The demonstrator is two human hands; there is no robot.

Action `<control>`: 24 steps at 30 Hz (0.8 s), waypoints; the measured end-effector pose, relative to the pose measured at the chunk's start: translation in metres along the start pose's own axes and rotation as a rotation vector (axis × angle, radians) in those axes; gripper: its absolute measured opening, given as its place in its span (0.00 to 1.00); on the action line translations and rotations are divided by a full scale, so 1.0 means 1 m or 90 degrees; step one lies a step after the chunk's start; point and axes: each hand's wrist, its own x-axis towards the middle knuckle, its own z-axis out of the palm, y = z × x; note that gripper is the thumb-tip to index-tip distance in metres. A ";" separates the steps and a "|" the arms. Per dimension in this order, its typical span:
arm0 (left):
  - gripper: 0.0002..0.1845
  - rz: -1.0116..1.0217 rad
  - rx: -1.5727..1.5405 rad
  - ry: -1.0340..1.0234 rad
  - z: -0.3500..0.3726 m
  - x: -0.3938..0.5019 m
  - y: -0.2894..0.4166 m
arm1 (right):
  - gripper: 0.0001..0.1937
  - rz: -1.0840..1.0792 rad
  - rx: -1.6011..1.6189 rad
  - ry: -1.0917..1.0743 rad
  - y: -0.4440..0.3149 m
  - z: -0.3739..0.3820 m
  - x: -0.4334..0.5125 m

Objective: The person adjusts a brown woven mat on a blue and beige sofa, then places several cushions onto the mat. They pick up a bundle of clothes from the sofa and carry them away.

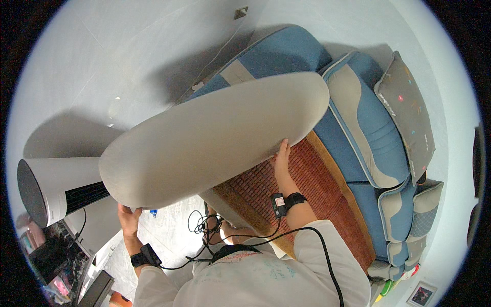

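Observation:
A long, pale beige cushion (215, 138) with rounded ends spans the middle of the view, tilted up to the right. My left hand (129, 220) grips its lower left edge from below, the fingertips hidden behind it. Farther right, my right hand (282, 159) supports the near edge, with one finger visible along the rim and the others hidden underneath. Both wrists wear black straps with small modules, and black cables run from them to my waist. Past the cushion's right end stands a blue and grey sofa (353, 126).
A reddish-brown woven mat (299, 180) with tan borders covers the sofa seat. A grey printed pillow (406, 111) leans on the backrest. At left, a white cylindrical appliance (69, 184) stands near a dark cluttered tabletop (57, 249). A wall socket (241, 13) has a cord hanging down.

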 end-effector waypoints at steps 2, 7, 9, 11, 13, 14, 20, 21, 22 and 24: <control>0.31 0.013 0.006 -0.006 0.010 0.011 0.018 | 0.48 0.152 0.125 -0.005 -0.006 0.001 -0.014; 0.33 -0.099 -0.069 -0.092 0.029 0.039 0.069 | 0.52 0.308 0.360 -0.091 0.019 -0.019 -0.037; 0.32 -0.037 -0.030 -0.098 0.041 0.051 0.085 | 0.54 0.311 0.369 -0.042 0.036 -0.033 -0.030; 0.31 0.009 0.041 -0.110 0.060 0.068 0.097 | 0.56 0.293 0.339 0.112 0.049 -0.047 -0.015; 0.30 0.122 0.096 -0.030 0.087 0.084 0.105 | 0.58 0.185 0.241 0.143 0.054 -0.059 0.001; 0.30 0.106 0.047 -0.007 0.098 0.092 0.108 | 0.59 0.137 0.196 0.177 0.054 -0.062 0.007; 0.30 0.004 0.095 -0.058 0.170 0.118 0.130 | 0.60 0.268 0.193 0.114 0.050 -0.070 -0.002; 0.29 0.010 0.111 -0.090 0.184 0.121 0.125 | 0.59 0.345 0.234 0.091 0.053 -0.070 -0.009; 0.29 0.016 0.129 -0.123 0.203 0.120 0.117 | 0.58 0.365 0.299 0.062 0.057 -0.073 -0.016; 0.32 0.020 0.146 -0.204 0.232 0.121 0.097 | 0.57 0.412 0.444 0.008 0.067 -0.079 -0.023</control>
